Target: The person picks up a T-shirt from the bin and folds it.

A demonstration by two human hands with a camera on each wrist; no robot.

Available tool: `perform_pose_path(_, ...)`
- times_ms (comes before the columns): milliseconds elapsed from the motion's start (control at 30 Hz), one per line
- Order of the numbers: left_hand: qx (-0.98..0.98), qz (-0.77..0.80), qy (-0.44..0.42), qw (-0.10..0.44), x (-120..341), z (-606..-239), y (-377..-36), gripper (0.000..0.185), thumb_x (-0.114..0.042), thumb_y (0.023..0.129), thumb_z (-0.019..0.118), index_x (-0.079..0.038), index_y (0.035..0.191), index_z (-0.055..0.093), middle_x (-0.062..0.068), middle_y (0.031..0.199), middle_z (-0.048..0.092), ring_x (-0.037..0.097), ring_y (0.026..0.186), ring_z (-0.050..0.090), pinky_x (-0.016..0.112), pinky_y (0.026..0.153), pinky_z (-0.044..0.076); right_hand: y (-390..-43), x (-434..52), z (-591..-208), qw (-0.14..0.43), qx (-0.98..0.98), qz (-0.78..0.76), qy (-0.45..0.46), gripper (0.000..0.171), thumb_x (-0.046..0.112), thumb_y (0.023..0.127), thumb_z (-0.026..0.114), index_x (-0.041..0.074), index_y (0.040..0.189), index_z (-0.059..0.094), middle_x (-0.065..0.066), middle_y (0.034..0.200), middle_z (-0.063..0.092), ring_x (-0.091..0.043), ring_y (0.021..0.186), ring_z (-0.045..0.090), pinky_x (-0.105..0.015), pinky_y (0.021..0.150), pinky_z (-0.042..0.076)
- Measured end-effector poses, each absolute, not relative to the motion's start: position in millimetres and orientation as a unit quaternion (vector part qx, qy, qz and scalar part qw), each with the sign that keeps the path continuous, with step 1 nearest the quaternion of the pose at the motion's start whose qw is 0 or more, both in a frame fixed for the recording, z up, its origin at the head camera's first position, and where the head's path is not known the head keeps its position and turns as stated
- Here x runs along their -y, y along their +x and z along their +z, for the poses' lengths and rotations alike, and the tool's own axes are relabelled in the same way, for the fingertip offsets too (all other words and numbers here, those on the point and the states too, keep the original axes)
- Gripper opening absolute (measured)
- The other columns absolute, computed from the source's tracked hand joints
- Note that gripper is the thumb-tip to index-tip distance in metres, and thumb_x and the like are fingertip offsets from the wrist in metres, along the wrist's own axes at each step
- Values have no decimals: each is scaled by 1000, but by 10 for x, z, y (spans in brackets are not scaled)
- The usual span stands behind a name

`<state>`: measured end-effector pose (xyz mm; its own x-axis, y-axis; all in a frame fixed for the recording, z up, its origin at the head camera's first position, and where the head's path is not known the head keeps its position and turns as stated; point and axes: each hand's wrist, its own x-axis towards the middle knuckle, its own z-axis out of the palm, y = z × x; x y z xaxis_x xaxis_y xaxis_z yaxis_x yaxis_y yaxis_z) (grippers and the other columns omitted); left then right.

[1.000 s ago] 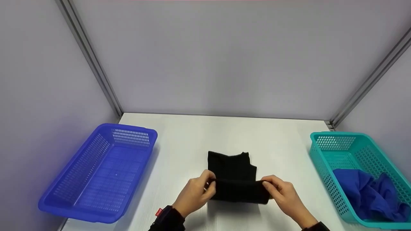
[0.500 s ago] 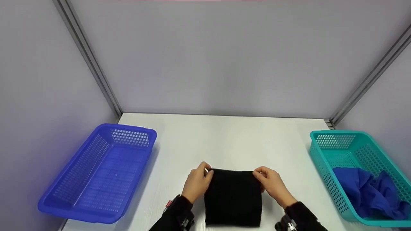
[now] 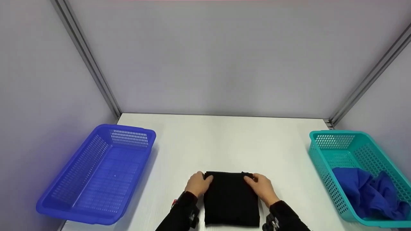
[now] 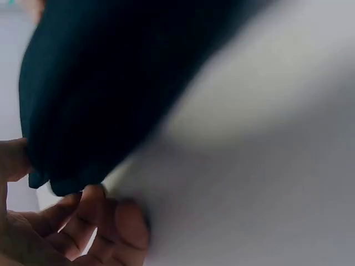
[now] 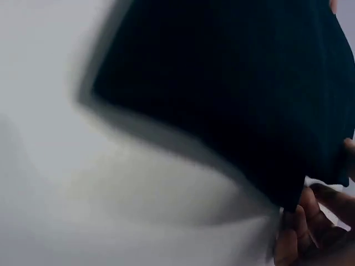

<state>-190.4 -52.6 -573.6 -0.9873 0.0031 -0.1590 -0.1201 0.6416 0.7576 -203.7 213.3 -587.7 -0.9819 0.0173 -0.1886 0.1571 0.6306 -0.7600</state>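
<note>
A black garment (image 3: 231, 199), folded into a near-square, lies on the white table at the front middle in the head view. My left hand (image 3: 197, 184) pinches its far left corner, thumb on top and fingers at the edge. At the far right corner, my right hand (image 3: 261, 189) grips the cloth with its thumb laid over the top. Up close in the left wrist view, the garment (image 4: 111, 83) droops between thumb and curled fingers (image 4: 91, 208). The right wrist view shows a corner of the garment (image 5: 222, 83) at the fingertips (image 5: 302, 221).
A blue basket (image 3: 147, 160) stands on the left side of the white table (image 3: 221, 138). On the right is a teal basket (image 3: 324, 170) with a crumpled blue cloth (image 3: 369, 192) inside. Grey panels (image 3: 224, 64) enclose the back and sides.
Both hands brought the black garment's raised folded edge away from me over its far part, making a square. Since then they have lowered that edge, thumbs now on top of the cloth.
</note>
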Motion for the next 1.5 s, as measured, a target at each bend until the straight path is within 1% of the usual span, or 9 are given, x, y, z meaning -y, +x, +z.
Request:
perform_pose_path(200,-877,472,-63,63,479,-5735,-1992,17,-13,103,61,-1,91,59,10,84,59,24,74,56,42,71,47,-2063,-2055,-5837,87,-873,-473,84,30,22,105,62,6,84,49,-5,79,45,-21,75,45,-35,69,36)
perform_pose_path(333,-868,487,-90,47,469,-5682,-2100,18,-14,105,59,-6,90,56,7,83,56,23,73,51,39,71,44,-2182,-2011,-5782,50,-880,-465,79,28,21,107,58,5,85,49,-7,80,46,-23,74,45,-35,69,37)
perform_pose_path(567,-818,565,-101,39,658,-5624,-2198,13,-10,106,58,3,109,56,17,94,60,24,66,59,36,58,55,-2283,-2069,-5816,18,-875,-480,64,28,20,103,63,-6,113,68,-20,113,61,-29,97,58,-38,81,47)
perform_pose_path(633,-799,592,-106,34,740,-5670,-2185,17,-6,105,58,6,117,53,23,105,59,28,72,64,37,58,59,-2241,-2123,-5847,16,-889,-455,54,31,20,102,65,-7,113,68,-21,107,64,-29,94,61,-39,81,49)
perform_pose_path(733,-823,560,-93,12,843,-5740,-2120,27,-8,102,63,7,121,53,24,117,55,32,90,64,44,73,60,-2151,-2174,-5867,26,-911,-408,51,33,26,101,67,-7,106,67,-15,96,65,-25,84,59,-38,75,49)
perform_pose_path(1000,-892,436,-72,91,862,-5759,-1903,41,-46,98,65,-6,92,61,7,83,62,23,72,57,40,68,46,-2067,-1960,-5814,79,-909,-404,66,45,45,99,67,5,79,64,-1,71,56,-18,66,50,-32,64,41)
perform_pose_path(1267,-907,417,-55,33,752,-5856,-1903,20,-8,99,67,-6,85,53,6,78,54,22,68,54,39,64,46,-2100,-1813,-5889,77,-896,-429,84,25,18,103,62,5,82,56,-5,79,51,-21,75,51,-32,68,42)
perform_pose_path(1400,-909,413,-59,-1,716,-5887,-1913,19,-9,99,67,-7,88,52,5,80,55,22,69,55,41,64,46,-2108,-1841,-5894,56,-897,-430,85,21,17,103,61,4,87,59,-6,83,54,-21,77,52,-33,69,43)
perform_pose_path(1500,-909,411,-63,20,740,-5847,-1861,22,-20,99,69,-6,95,53,7,81,58,23,68,56,41,62,46,-2051,-1884,-5894,44,-902,-423,75,24,23,103,64,5,89,58,-5,81,54,-19,73,51,-32,66,42)
